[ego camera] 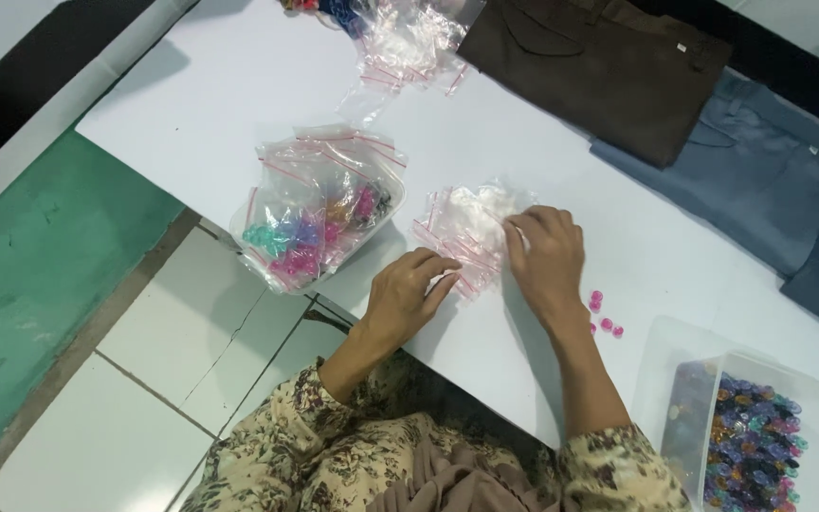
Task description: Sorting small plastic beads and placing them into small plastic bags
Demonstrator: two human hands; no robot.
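Note:
A stack of small clear zip bags with red seal strips (pixel 471 228) lies on the white table (pixel 239 85). My left hand (pixel 408 294) rests at the stack's near edge, fingertips touching the bags. My right hand (pixel 547 254) lies on the stack's right side, fingers curled over the top bag. A few loose pink beads (pixel 604 313) sit just right of my right wrist. Whether either hand pinches a bag is unclear.
A clear tub (pixel 319 223) holds filled bags of coloured beads, left of the hands. A clear box of mixed coloured beads (pixel 751 446) stands at the near right. More empty bags (pixel 409 43) lie at the far edge. Folded brown (pixel 599 66) and blue-grey trousers (pixel 760 180) lie at the far right.

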